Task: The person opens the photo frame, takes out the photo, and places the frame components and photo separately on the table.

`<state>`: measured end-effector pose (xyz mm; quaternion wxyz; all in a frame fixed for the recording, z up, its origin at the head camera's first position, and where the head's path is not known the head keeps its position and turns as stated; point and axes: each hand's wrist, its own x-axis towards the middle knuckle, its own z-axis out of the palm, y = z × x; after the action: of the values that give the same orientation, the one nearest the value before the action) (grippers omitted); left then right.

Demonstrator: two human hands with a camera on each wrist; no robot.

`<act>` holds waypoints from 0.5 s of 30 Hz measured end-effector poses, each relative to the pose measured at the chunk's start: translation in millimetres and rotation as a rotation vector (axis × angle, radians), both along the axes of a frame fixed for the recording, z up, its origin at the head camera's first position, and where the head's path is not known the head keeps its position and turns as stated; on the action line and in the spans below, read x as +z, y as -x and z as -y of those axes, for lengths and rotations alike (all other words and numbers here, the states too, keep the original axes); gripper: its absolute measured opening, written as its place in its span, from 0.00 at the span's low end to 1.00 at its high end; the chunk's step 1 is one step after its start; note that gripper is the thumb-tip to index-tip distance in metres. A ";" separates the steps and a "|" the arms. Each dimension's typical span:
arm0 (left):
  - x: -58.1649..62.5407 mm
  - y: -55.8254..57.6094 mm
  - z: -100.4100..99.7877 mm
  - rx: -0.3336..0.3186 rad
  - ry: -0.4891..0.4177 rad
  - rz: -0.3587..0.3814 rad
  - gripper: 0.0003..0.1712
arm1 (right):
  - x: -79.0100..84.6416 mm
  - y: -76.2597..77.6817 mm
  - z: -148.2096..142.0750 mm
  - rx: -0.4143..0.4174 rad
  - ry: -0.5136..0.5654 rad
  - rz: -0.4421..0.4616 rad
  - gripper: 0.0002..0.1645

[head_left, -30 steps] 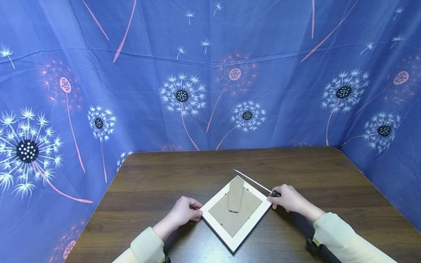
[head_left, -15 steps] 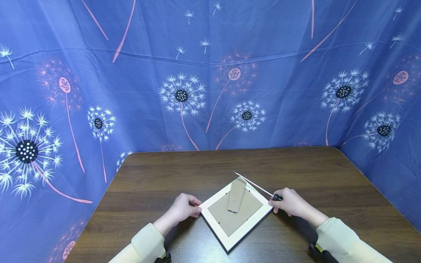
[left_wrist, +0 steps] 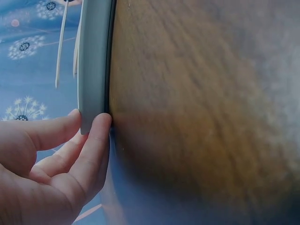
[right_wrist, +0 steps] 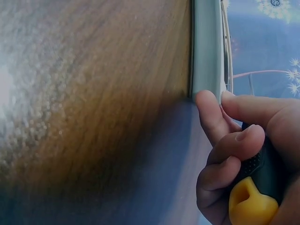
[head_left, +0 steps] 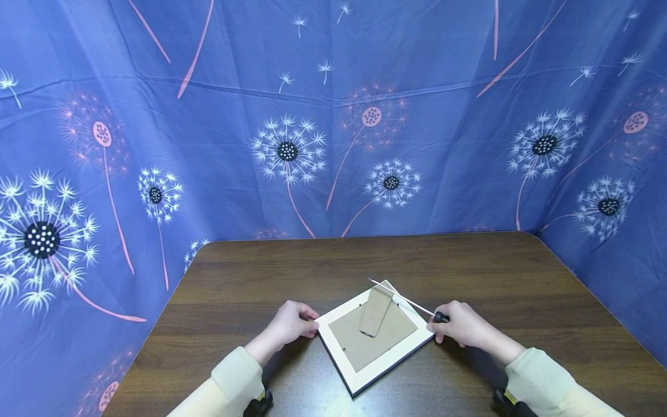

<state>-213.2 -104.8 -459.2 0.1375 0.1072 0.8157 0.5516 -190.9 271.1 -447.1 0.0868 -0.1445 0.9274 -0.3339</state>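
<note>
Frame point(head_left: 389, 357) pinched left by left hand point(head_left: 292, 321), right by right hand point(head_left: 461, 324) also gripping screwdriver point(head_left: 441, 317); if dipped, could scratch backing point(head_left: 372, 347).

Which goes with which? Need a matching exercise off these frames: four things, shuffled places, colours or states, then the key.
1. picture frame
2. slim-shafted tool
3. tabletop
4. cloth backdrop

A. dark handle, in the right grip
B. blue, dandelion print
C. pinched at two corners, one by the left grip, one by the right
D. brown, wood-grained

Pairs: 1-C, 2-A, 3-D, 4-B
</note>
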 end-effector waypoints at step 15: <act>0.2 11.7 -1.8 0.014 0.028 0.001 0.06 | 0.7 -6.4 0.6 0.042 -0.015 0.018 0.09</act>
<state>-224.9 -103.0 -459.0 0.1354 0.0990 0.8241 0.5411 -184.5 270.4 -446.5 0.1033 -0.1600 0.9258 -0.3266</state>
